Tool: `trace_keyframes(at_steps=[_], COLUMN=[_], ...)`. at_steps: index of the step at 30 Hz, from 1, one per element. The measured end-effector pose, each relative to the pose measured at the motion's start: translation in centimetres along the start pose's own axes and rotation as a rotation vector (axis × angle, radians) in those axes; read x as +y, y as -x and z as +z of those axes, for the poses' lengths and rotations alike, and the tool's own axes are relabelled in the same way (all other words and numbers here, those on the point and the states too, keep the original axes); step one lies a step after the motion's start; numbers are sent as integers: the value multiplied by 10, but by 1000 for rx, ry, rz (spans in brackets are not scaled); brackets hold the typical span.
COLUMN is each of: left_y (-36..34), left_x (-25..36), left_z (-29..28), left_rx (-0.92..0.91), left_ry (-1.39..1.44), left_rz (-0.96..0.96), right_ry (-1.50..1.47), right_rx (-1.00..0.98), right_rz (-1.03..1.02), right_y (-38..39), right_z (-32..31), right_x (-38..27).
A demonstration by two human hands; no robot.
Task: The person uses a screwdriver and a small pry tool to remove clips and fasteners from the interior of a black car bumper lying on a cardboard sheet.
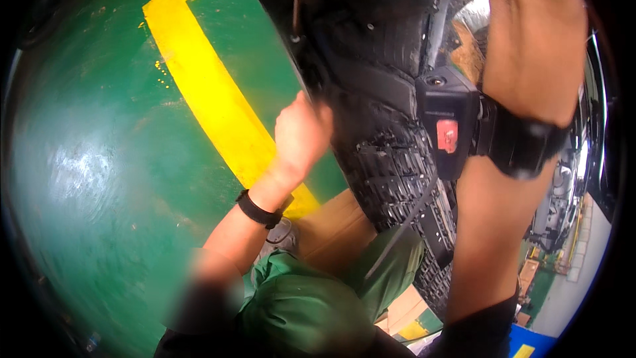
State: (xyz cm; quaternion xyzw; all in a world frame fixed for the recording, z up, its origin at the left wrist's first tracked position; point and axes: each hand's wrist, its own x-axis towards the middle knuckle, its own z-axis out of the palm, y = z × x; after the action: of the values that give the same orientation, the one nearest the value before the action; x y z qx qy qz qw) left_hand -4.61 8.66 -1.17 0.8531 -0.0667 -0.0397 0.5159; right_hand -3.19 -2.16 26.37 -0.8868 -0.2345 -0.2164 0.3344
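A large black car bumper with a ribbed grille slants down the middle of the head view. At its left edge, my left hand is closed, with the fingers curled against the edge; their tips are hidden and slightly blurred. A black band circles my left wrist. On the right, my right forearm reaches up across the bumper. A black boxy device with a red patch is strapped to that forearm. The top edge of the picture cuts off my right hand.
Green floor with a yellow painted line lies to the left. Brown cardboard is under the bumper beside my green-trousered leg. A thin grey cable hangs from the device. Shelf-like items stand far right.
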Motion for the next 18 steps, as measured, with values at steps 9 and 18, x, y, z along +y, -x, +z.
trace_keyframes(at_steps=[9,18], left_y=[0,-2], left_x=[-1,-1], left_z=[-4,-3], left_rx=[-39,-96], left_ry=[-36,38], left_rz=[38,1], right_ry=[29,52], right_rx=[10,68], right_rz=[77,114], right_y=[32,29], right_z=[-16,-45], right_x=[0,-1])
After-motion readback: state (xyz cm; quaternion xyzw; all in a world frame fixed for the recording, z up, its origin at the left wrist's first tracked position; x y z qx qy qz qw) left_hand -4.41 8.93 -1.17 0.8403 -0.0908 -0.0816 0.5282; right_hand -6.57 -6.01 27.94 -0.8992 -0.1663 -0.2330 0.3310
